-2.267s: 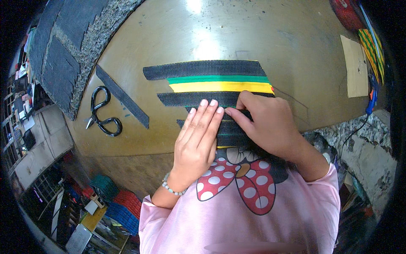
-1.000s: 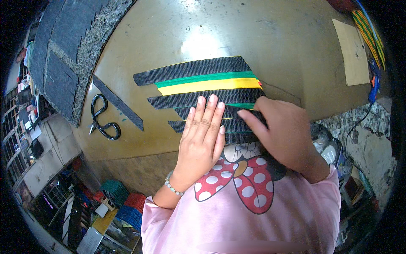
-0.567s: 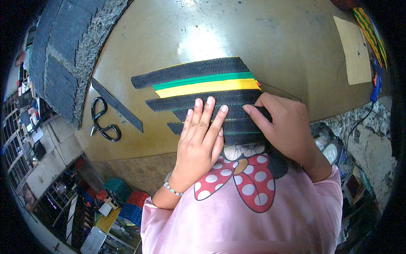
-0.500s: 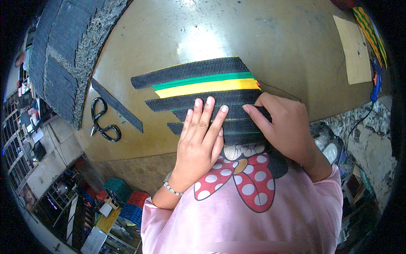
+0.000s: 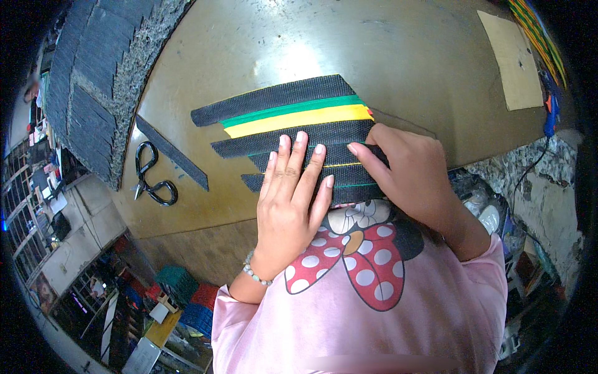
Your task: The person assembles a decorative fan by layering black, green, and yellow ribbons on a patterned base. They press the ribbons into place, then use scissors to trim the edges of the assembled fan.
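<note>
Two bare hands work over a fan of woven strips (image 5: 293, 137) in the centre of the frame, laid on a shiny brown worktop (image 5: 411, 50). The strips run roughly left to right, rising a little toward the right, with slanted ends stepped unevenly at the left. From the top come a broad black strip (image 5: 274, 100), a green band (image 5: 293, 110), a yellow band (image 5: 299, 121), then more black ones with thin green and yellow lines between them. A small red bit (image 5: 370, 114) shows at the right end of the yellow.

The left hand (image 5: 288, 209) lies palm down, its fingers extended and slightly spread, the fingertips resting on the lower black strips; a beaded bracelet (image 5: 249, 269) circles that wrist. The right hand (image 5: 408, 168) is at the right end of the same strips, fingers curled and the thumb laid across the black weave. Whether thumb and forefinger pinch an edge there cannot be told, as the fingertips are hidden.

Left of the fan, a loose black strip (image 5: 171, 151) lies at a slant, with black-handled scissors (image 5: 142, 182) just below it, blades pointing to the lower left. A dark rough panel (image 5: 93, 100) with jagged edges fills the upper left. Toward the upper right are a tan cardboard piece (image 5: 514, 68), a yellow-and-green striped bundle (image 5: 542, 40) and a blue object (image 5: 550, 115) with an orange spot. The person's pink shirt (image 5: 405, 336) takes up the lower middle.
</note>
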A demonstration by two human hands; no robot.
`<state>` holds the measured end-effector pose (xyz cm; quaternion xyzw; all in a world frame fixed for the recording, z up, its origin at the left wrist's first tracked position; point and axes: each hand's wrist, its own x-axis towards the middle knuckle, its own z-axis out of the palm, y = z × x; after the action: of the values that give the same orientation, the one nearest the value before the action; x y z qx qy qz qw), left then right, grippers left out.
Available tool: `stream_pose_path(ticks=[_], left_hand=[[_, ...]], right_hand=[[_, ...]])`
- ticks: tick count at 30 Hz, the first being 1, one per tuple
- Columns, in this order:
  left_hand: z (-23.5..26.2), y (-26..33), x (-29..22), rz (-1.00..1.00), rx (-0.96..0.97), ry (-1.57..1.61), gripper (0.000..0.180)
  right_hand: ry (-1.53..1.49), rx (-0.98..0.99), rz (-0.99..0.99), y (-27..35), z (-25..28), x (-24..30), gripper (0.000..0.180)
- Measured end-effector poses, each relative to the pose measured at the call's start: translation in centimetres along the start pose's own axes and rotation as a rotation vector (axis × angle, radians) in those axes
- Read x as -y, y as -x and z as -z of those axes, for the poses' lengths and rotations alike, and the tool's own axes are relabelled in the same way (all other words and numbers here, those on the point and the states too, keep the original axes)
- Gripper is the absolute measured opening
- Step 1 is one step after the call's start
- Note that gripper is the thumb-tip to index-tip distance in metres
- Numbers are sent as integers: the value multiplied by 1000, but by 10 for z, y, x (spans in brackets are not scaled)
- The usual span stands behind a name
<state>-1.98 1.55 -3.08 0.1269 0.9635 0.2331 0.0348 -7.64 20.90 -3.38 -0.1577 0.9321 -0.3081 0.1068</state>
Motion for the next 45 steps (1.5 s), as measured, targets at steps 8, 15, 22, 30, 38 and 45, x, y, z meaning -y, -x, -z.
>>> stream_pose_path(ticks=[8, 15, 22, 30, 38, 45], left_hand=[[-12, -7, -14, -86, 164, 87, 65], [-14, -3, -10, -88, 168, 70, 65], [-12, -5, -12, -78, 164, 44, 64], [-12, -4, -12, -86, 161, 51, 61], [-15, -3, -11, -114, 144, 24, 57], [-16, -4, -12, -124, 144, -14, 56]], right_hand=[[-58, 11, -89, 1, 10, -2, 29], [-164, 127, -160, 4, 29, -21, 29], [-120, 54, -106, 5, 23, -21, 26], [-75, 34, -94, 8, 21, -24, 26], [-45, -12, -108, 10, 23, -18, 30], [-71, -30, -141, 15, 32, -28, 31]])
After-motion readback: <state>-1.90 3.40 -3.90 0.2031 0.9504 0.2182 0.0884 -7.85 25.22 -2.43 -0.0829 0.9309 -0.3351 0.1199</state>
